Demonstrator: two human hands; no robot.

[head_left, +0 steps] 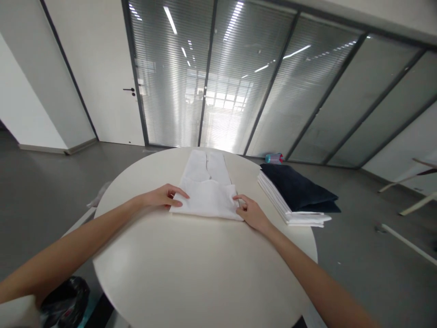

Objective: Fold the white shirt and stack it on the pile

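A white garment [208,198] lies partly folded on a round white table [211,269]. Its near part is doubled over into a flat band, while the far part shows two panels with a narrow gap between them. My left hand [164,196] holds the band's left edge, thumb at the near corner and fingers on top. At the right edge, my right hand [251,213] has the cloth between thumb and fingers. Whether it is a shirt or trousers I cannot tell.
To the right, a dark navy folded cloth [297,187] lies on a stack of white folded cloths [278,200]. A blue and red item [274,158] is beyond the table's far edge. A black plastic bag [66,300] sits low on the left. Chair legs [409,246] stand at right.
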